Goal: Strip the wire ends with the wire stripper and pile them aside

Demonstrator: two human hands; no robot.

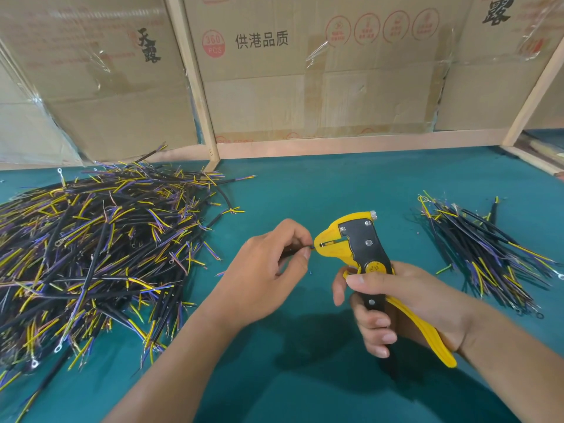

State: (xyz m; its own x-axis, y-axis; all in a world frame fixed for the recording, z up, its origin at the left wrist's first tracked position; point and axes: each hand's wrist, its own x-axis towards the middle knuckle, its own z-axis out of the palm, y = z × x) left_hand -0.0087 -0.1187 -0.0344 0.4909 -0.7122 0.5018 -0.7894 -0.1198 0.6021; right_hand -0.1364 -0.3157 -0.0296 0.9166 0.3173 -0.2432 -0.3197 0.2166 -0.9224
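Wire [294, 249], one short black piece, is pinched between thumb and fingers of the left hand [268, 267] and its end fed into the mouth of the wire stripper [354, 242], just left of the tool's yellow head. Held close to the tip, presumably so the end stays stiff and lines up with the blades. Right hand [396, 303] is wrapped round the stripper's handles, which stand spread, so the squeeze looks not yet made. Large loose heap of wires [91, 245] lies well left of the stripper, likely unprocessed stock; smaller, neater pile [485, 251] lies right of it, likely finished pieces. Both rest on the green worktop [320, 190].
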